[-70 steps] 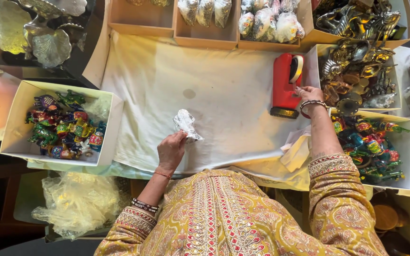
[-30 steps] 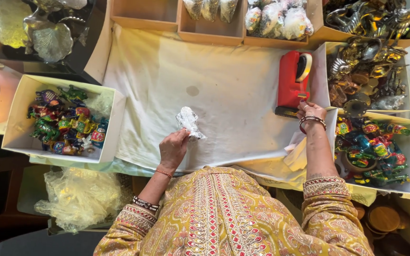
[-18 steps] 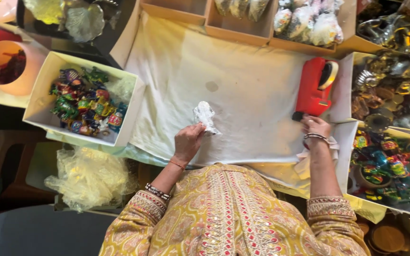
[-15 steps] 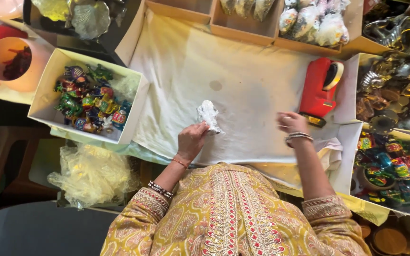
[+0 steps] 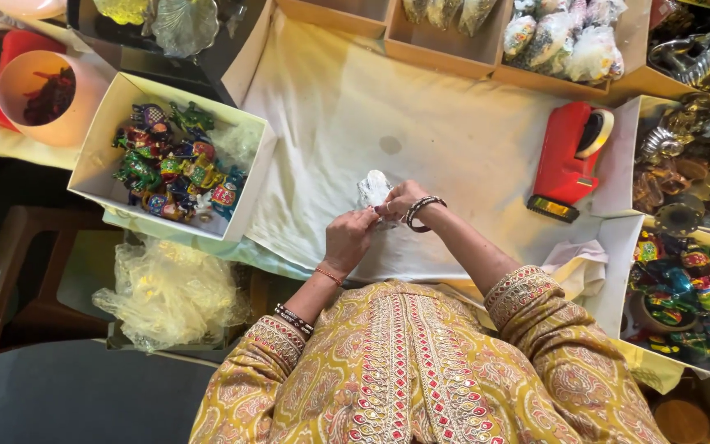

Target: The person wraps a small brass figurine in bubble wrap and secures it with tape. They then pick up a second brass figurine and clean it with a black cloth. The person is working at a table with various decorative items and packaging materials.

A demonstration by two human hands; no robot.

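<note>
On white cloth [image 5: 454,140]: red tape dispenser [image 5: 569,160], boxes around.

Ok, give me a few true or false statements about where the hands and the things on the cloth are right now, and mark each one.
1. Both hands meet at the small white wrapped item. True.
2. The right hand rests on the red tape dispenser. False: the dispenser lies apart, untouched.
3. The box of colourful figurines sits on the person's left. True.
4. The left hand reaches into that box. False: it is at the wrapped item.
5. The white cloth covers the work surface. True.
</note>
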